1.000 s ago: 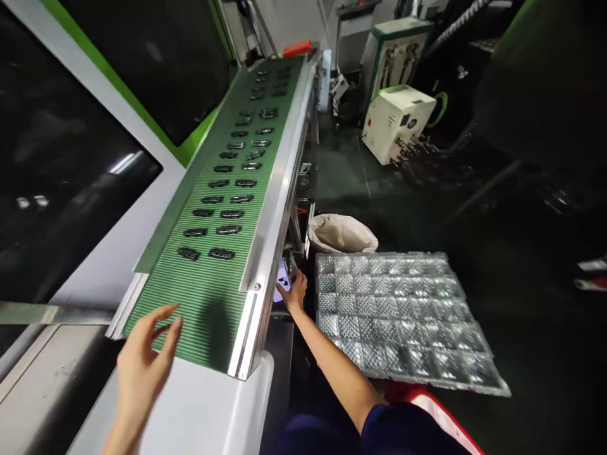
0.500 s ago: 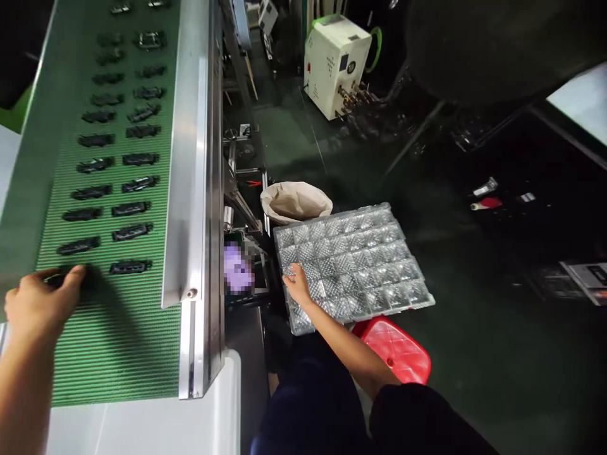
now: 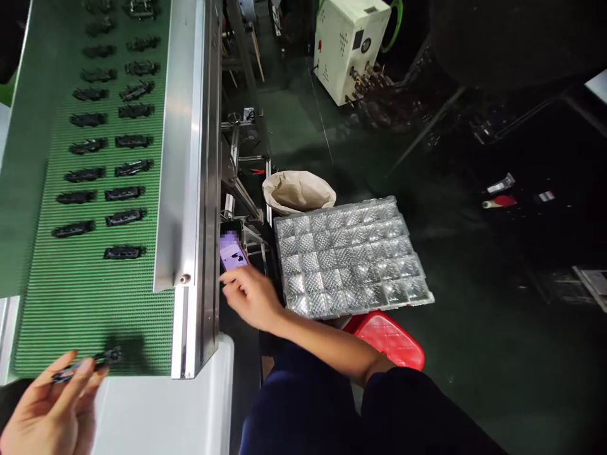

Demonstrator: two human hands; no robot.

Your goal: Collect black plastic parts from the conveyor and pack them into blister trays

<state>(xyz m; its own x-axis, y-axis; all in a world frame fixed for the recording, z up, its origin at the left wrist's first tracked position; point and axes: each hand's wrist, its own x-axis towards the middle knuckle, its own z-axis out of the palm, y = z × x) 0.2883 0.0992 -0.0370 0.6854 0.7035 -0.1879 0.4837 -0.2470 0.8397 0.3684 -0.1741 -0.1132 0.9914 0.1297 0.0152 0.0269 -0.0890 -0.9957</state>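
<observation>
My left hand (image 3: 59, 404) is closed on a small black plastic part (image 3: 111, 357), held over the near end of the green conveyor belt (image 3: 85, 316). Several more black parts like it, such as a black part (image 3: 124, 252), lie in two rows along the belt. My right hand (image 3: 251, 294) is loosely curled with a gap between thumb and fingers, and nothing shows in it. It hovers by a phone (image 3: 232, 249) with a purple, partly blurred screen. To its right lies a clear plastic tray (image 3: 351, 256) with many square pockets.
A metal side rail (image 3: 183, 158) borders the belt. Below its end stands a white bin (image 3: 222, 366). Behind the tray is a cloth-lined bin (image 3: 298, 189); a red stool (image 3: 393, 341) sits under its near edge. A cream machine (image 3: 348, 50) stands on the floor farther back.
My left hand has lifted a black part off the belt and moved down towards me with it. My right hand has moved left from the tray to beside the phone.
</observation>
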